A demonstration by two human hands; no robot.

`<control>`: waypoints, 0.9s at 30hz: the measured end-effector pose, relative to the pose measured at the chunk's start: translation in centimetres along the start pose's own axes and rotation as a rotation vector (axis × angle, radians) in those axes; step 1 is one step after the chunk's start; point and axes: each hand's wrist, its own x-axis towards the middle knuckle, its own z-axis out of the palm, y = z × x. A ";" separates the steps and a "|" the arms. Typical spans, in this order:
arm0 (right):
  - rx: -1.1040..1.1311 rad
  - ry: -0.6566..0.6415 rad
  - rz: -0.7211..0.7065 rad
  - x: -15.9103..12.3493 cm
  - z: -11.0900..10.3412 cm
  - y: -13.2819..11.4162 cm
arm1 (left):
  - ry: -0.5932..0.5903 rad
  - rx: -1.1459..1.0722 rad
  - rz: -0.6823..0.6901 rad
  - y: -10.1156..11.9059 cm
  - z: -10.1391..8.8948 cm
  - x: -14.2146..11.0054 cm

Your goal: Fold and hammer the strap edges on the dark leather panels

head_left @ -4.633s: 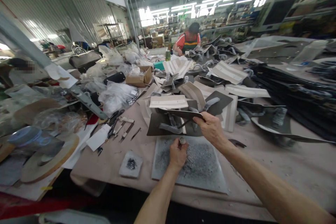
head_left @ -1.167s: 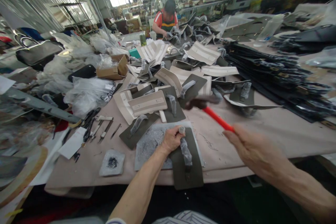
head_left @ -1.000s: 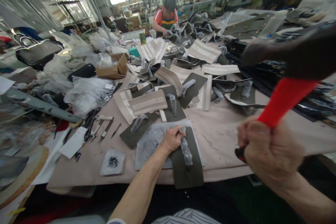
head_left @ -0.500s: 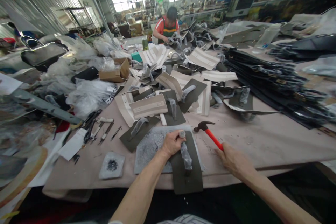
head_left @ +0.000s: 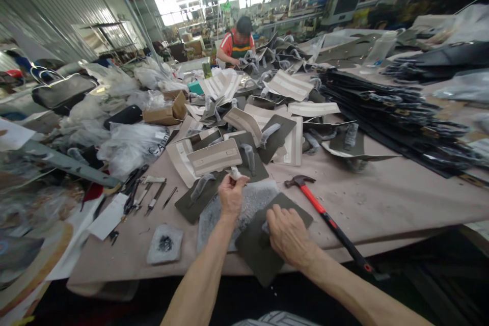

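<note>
My left hand (head_left: 231, 195) is shut on a small pale cylinder (head_left: 236, 174), perhaps a capped bottle, partly hidden by the fingers. It hangs above the edge of a grey board (head_left: 244, 208) speckled with dark grit. My right hand (head_left: 288, 238) presses on a dark olive panel (head_left: 256, 249) lying across that board, and its fingers cover a plastic-wrapped strap (head_left: 265, 227). A hammer with a red and black handle (head_left: 324, 212) lies on the table to the right of my right hand, its end overhanging the front edge.
Several olive and beige panels (head_left: 214, 158) lie heaped beyond my hands. Hand tools (head_left: 148, 198) and a small tile of black grit (head_left: 165, 244) lie to the left. Plastic bags and a cardboard box (head_left: 162, 114) are further left, black stacks (head_left: 393, 122) right, and a co-worker (head_left: 237, 43) is far back.
The hammer has left my right hand and now lies on the table. My right hand has moved onto the olive panel, which has turned. My left hand has risen up and left.
</note>
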 end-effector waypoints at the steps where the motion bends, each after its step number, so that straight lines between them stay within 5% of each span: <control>1: -0.008 -0.011 0.081 0.3 -0.8 0.4 | -0.001 -0.001 0.062 1.6 -0.2 0.1; 5: 0.149 -0.046 0.270 1.1 -1.9 1.4 | -0.070 0.052 0.179 5.2 -0.5 -0.3; 15: 0.558 -0.026 0.238 0.3 4.0 -0.5 | -0.282 0.019 -0.171 -3.6 1.1 -1.8; 19: 0.590 -0.021 0.266 -0.3 4.0 -0.4 | -0.400 0.083 -0.178 -4.5 1.0 -1.8; 23: 0.634 0.119 0.320 -2.1 3.8 1.8 | -0.427 0.086 -0.179 -4.8 0.2 -1.7; 27: 0.320 0.278 0.421 -4.1 4.3 6.1 | -0.498 0.090 -0.206 -4.5 -0.1 -1.6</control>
